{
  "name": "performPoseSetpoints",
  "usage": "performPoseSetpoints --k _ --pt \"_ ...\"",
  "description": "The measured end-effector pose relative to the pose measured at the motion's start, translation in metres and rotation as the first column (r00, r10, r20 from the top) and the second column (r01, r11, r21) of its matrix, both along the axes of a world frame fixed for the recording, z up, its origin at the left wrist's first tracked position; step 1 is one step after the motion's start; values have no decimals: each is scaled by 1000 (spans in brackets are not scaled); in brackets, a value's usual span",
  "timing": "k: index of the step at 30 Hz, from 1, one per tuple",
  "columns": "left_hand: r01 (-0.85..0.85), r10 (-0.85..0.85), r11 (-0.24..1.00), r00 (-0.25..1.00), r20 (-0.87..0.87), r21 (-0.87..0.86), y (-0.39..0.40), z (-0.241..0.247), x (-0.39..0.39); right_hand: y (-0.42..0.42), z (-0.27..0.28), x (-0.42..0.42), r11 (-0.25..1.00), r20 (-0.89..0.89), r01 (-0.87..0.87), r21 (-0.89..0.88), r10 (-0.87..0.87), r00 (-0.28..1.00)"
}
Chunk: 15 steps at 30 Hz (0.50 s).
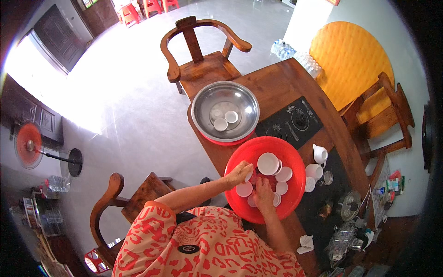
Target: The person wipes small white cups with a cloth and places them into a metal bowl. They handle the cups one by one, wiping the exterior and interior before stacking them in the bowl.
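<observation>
A red plastic basin (290,152) sits on the wooden table in front of me, with several white cups in it. My left hand (239,173) is over the basin's left side, its fingers around a small white cup (248,176). Low in the middle of the basin is my right hand (264,195), beside another white cup (252,200); its fingertips are partly hidden, and I cannot tell whether it grips anything. A larger white bowl-like cup (267,164) lies near the far side. Farther off, a stainless steel bowl (204,104) holds a few small white cups (231,117).
The table (273,83) has a black built-in cooktop (290,121). On the right stand a white pitcher (320,154), a white pot (314,171) and a glass lid (349,205). Crumpled tissue (305,244) lies nearer me. Wooden armchairs (207,67) flank the table.
</observation>
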<state>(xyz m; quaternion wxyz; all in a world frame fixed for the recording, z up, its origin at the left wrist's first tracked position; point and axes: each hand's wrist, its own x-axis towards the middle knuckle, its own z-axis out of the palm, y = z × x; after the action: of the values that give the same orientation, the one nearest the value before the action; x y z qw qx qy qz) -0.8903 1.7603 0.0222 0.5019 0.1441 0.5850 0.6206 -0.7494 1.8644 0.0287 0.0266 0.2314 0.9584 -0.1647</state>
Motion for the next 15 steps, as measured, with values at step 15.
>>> performPoseSetpoints --k 15 --pt "-20 36 994 987 -159 104 14 -10 7 -3 51 -33 943 -472 -11 -333 -156 868"
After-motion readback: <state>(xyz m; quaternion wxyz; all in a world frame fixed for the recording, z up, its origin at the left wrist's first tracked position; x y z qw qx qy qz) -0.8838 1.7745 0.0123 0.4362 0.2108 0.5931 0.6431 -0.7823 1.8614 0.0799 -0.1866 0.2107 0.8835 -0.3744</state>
